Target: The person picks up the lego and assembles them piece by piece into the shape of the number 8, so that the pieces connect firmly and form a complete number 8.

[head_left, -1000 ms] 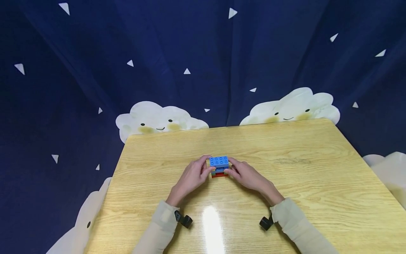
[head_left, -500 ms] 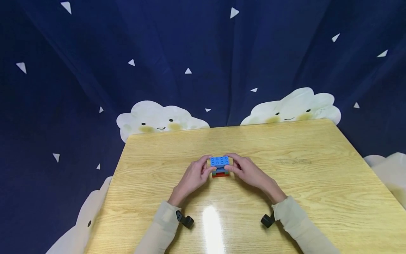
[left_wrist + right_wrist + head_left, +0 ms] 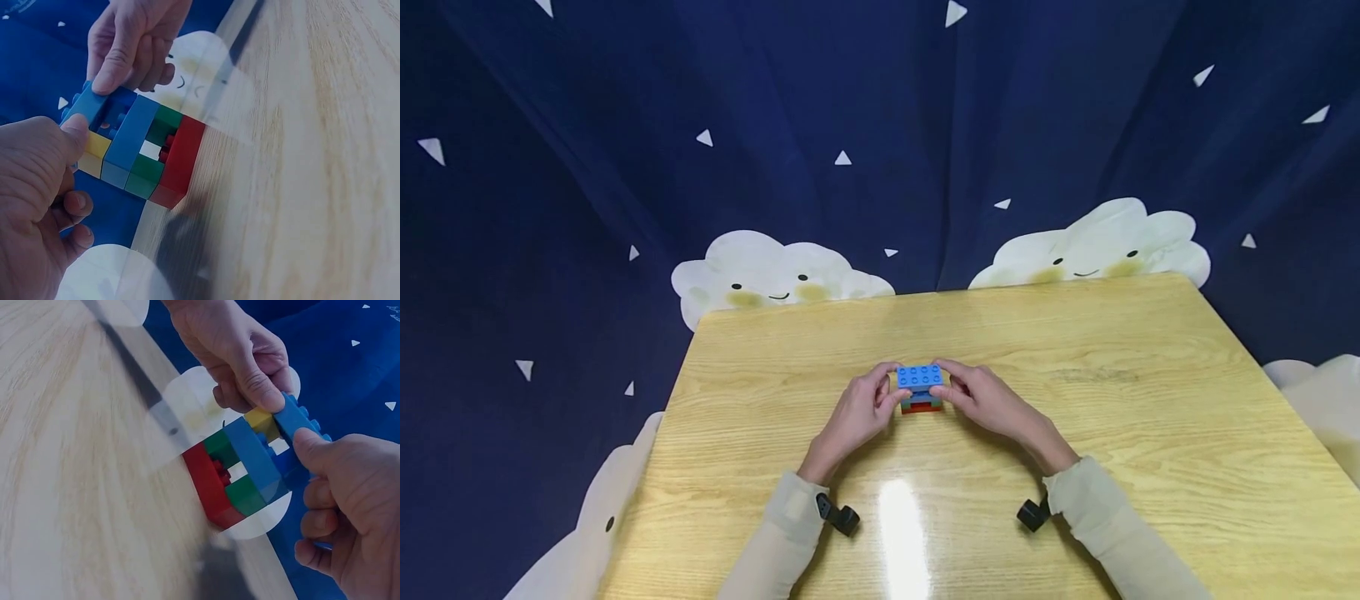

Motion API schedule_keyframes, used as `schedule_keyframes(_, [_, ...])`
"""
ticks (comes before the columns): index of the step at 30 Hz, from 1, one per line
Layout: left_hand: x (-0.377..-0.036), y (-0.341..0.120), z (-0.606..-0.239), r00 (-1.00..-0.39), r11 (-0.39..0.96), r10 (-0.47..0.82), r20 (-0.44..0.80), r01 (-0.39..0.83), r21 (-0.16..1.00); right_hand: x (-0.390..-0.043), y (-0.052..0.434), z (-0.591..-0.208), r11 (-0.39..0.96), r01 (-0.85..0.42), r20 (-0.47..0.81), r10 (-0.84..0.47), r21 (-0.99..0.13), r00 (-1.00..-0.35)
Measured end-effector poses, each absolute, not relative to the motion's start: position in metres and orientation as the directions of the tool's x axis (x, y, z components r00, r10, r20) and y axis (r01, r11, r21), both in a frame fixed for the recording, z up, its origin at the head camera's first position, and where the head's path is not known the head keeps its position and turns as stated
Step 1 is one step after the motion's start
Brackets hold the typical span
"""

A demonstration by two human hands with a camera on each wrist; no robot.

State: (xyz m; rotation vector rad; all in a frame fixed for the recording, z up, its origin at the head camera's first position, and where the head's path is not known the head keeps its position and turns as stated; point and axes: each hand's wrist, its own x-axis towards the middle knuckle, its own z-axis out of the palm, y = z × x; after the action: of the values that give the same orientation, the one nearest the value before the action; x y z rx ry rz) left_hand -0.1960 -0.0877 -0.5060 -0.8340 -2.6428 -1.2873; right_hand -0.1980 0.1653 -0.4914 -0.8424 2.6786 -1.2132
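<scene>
Both hands grip a small block stack (image 3: 920, 388) from either side. The left hand (image 3: 859, 412) pinches the left end of the top blue brick (image 3: 919, 377), its thumb pressed on the near edge, the other fingers curled below. The right hand (image 3: 987, 402) holds the brick's right end the same way, thumb near, fingers wrapped over the far side. Under that studded blue brick sit a yellow piece (image 3: 95, 153), a second blue layer (image 3: 131, 140), green blocks (image 3: 150, 169) and a red base (image 3: 178, 164). The stack stands on the wooden worktop (image 3: 1150, 433), about its middle, slightly nearer the person. Pale sleeves (image 3: 1093, 517) cover both wrists. Beyond the far edge hangs a dark blue curtain (image 3: 850, 100) printed with white triangles and smiling clouds (image 3: 767, 275).
</scene>
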Motion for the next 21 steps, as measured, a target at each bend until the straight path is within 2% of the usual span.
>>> schedule_keyframes(9, [-0.195, -0.087, -0.506, -0.863, 0.52, 0.416, 0.287, 0.485, 0.704, -0.199, 0.165, -0.501, 0.487, -0.48, 0.213, -0.505, -0.73, -0.836])
schedule_keyframes(21, [-0.194, -0.085, -0.508, -0.878, 0.532, 0.386, 0.284, 0.463, 0.709, -0.196, 0.162, -0.505, 0.462, -0.445, 0.205, -0.48, -0.767, -0.853])
